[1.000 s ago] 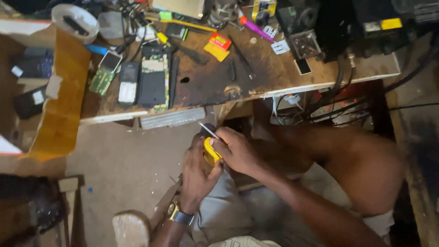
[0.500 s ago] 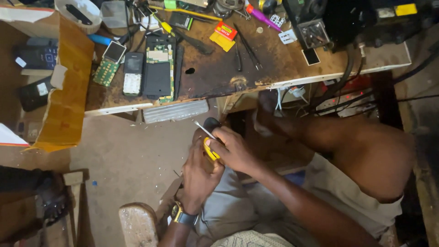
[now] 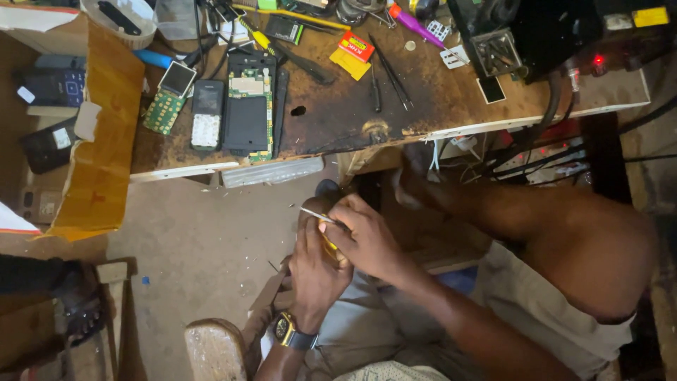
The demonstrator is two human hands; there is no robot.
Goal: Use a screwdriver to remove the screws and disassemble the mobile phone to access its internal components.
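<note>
Both my hands meet below the workbench edge, over my lap. My left hand (image 3: 315, 271), with a watch on the wrist, is closed around a small yellow object (image 3: 328, 245) that is mostly hidden between the two hands. My right hand (image 3: 367, 236) pinches a thin metal tool (image 3: 312, 212), like tweezers or a fine screwdriver, whose tip points left above the yellow object. What the yellow object is cannot be told.
The scorched wooden workbench (image 3: 423, 106) carries an opened phone with bare circuit board (image 3: 248, 106), smaller phones (image 3: 206, 114), screwdrivers, tweezers (image 3: 389, 70), a red and yellow packet (image 3: 355, 52) and black equipment (image 3: 536, 35). A cardboard box (image 3: 102, 141) stands left, a wooden stool (image 3: 215, 349) below.
The view has drifted slightly, so the bench sits higher in the picture. My hands stay together on the yellow object with the thin tool, in much the same pose.
</note>
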